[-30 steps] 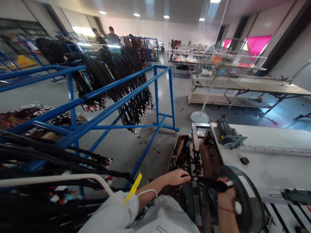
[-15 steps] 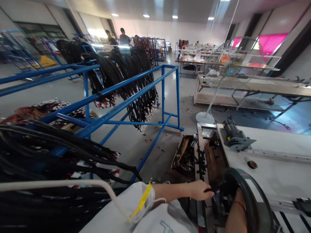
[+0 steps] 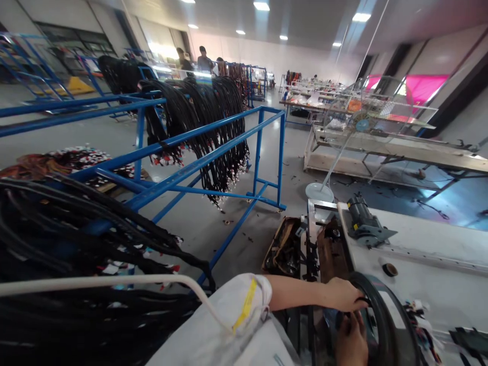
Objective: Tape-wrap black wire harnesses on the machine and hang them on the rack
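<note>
My left hand (image 3: 345, 295) reaches in from the left with closed fingers. A thin black strip (image 3: 362, 300) shows at its fingertips. Just below it, my right hand (image 3: 353, 341) has its fingers bent upward and drawn together; what they hold, if anything, is hidden. Both hands are at the opening of a large dark ring-shaped machine part (image 3: 387, 315), which bears a white label (image 3: 392, 309). The inside of the ring is partly covered by my hands.
A grey motor (image 3: 360, 213) and a black tape roll (image 3: 389, 269) sit on the white bench (image 3: 427, 249). An open carton (image 3: 284, 249) stands beside it. On the left, a blue rack (image 3: 213, 157) carries black wire harnesses (image 3: 224, 127). A standing fan (image 3: 362, 122) is beyond.
My left hand has moved right, up to the ring. My right hand has come further into view beneath it. The camera view has tilted slightly.
</note>
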Motion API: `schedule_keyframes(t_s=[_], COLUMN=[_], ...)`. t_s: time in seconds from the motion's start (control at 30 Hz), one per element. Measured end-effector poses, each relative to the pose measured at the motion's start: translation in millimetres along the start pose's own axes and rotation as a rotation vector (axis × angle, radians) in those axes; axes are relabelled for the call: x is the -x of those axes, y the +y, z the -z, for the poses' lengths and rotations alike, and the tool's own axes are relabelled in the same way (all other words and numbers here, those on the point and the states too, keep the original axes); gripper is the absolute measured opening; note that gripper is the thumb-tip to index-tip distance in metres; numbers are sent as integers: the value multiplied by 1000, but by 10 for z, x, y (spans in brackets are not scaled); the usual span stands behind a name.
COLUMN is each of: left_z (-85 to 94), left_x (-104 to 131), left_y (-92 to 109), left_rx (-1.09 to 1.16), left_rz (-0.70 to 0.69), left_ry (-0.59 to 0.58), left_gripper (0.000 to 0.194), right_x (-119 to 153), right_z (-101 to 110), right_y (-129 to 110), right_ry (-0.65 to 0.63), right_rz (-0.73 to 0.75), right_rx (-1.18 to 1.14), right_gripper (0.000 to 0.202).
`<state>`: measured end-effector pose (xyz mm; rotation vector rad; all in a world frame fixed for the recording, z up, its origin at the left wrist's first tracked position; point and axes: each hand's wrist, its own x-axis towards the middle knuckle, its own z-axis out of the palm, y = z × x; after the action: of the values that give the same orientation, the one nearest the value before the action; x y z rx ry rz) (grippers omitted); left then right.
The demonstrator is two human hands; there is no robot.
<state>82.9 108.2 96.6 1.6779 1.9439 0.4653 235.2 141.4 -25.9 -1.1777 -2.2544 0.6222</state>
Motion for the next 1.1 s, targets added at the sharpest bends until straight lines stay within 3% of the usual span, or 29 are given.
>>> schedule_keyframes(t_s=[0.13,0.3,0.4,0.57,0.7,0.8,0.97,1.1], left_z=[-85,-186,-233,-353,-513,-613,-649,-666], left_x=[153,395,402,389,361,339,356,455], left_y=[-137,-402,-512,-552,-616,-648,-588,-558], left_rx=[74,259,366,416,350,379,439,422], left_rz=[-10,-30,-40,-87,-123,-136,-143,-86], left_ry=[130,218,200,130,67,39,30,39], left_gripper=[46,36,34,36,33,29,30,27], right_x=[-210,-96,-8,51,-33,-135,-201,-280], right_z=[79,258,293,366,441,445,431,409], right_y=[-27,-205,-266,-340,-495,-574,-515,-608], right_ry=[-16,51,37,-61,8,-15,-65,-170], right_rz=[-140,27,51,-52,-8,31,243,242], right_rx=[-102,-220,-200,-190,-226,-234,13,196], right_gripper=[40,29,24,18,17,18,26,43])
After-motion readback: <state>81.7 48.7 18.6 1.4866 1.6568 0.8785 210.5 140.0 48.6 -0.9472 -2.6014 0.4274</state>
